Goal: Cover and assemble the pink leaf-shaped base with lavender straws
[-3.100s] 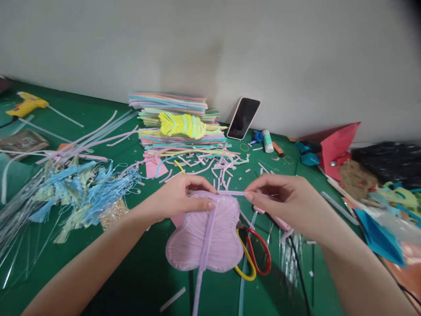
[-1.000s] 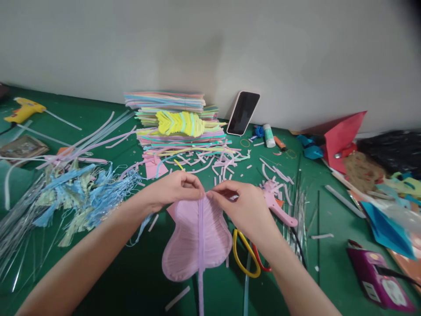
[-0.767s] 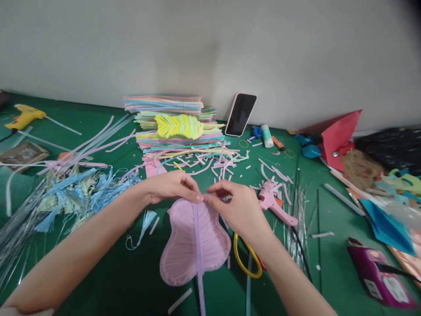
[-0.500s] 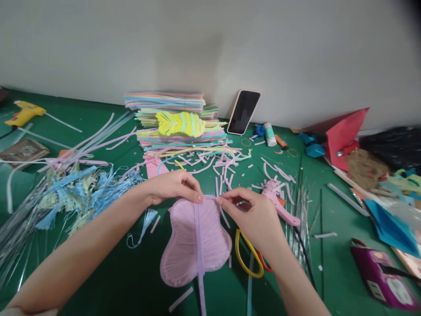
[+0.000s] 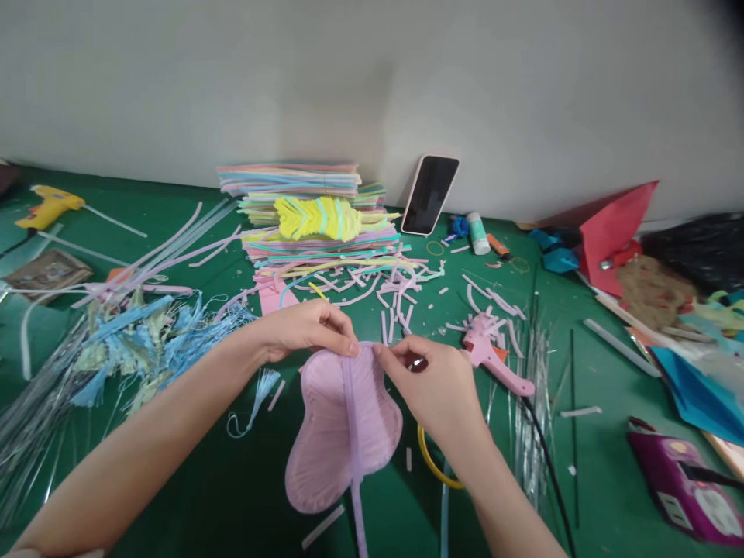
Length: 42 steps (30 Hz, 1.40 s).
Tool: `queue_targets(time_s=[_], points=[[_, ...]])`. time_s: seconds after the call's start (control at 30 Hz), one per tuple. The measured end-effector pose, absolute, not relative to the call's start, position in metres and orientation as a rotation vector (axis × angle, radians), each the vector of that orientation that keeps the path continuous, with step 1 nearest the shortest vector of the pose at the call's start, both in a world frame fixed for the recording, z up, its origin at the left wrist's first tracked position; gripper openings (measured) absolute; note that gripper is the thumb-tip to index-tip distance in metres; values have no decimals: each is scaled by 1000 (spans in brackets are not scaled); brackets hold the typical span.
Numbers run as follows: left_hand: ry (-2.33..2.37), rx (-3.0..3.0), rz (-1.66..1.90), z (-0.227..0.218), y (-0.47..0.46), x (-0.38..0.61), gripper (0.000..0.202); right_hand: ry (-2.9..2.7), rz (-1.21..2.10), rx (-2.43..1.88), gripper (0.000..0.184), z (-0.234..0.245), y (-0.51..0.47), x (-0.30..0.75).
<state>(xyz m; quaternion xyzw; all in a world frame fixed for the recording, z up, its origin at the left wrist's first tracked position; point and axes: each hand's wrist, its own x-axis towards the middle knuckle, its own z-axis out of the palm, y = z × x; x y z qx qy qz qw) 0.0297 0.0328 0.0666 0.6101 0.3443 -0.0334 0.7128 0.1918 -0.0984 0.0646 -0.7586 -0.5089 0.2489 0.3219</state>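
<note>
A lilac, wavy-edged flat piece (image 5: 322,442) made of fuzzy pipe cleaners hangs upright over the table. Down its middle runs a lilac pipe cleaner strip (image 5: 353,418), whose tail leaves the bottom of the picture. My left hand (image 5: 314,329) pinches the top edge where the strip meets it. Just to the right, my right hand (image 5: 435,384) pinches the upper rim between thumb and forefinger. Under my right hand lie scissors with a yellow handle (image 5: 428,457), mostly covered by the hand and forearm.
Behind are pipe cleaner bundles (image 5: 291,180), a yellow braided piece (image 5: 319,218), lilac offcuts (image 5: 401,291) and a leaning phone (image 5: 431,194). A pink glue gun (image 5: 497,364) lies right, a yellow one (image 5: 52,205) far left. Blue tassels (image 5: 128,333) lie left, a purple box (image 5: 680,480) right.
My right hand has shifted slightly left along the top rim, and the lilac piece has turned a little, its right side drawn inward. My left hand keeps its pinch.
</note>
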Motion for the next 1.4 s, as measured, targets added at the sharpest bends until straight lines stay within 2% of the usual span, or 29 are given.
queue_targets(time_s=[0.2,0.5,0.7,1.07,1.3,1.4], points=[[746,1300,-76,63,33,29,16,-1370,691,-2051,20,66,-98,195],[749,1314,-139,74,36,26,18,-1237,1055,-1826,20,67,-101,192],[711,1414,-154,72,37,26,31,-1130,1083,-1748,19,65,-105,182],[948,1765,15,93,2,22,28,-1022,1152,-1647,28,54,-102,195],[862,1372,232,63,-4,18,43,-831,1176,-1521,33,45,-103,215],[863,1203,242,49,-11,19,43,-831,1146,-1563,32,43,-107,228]])
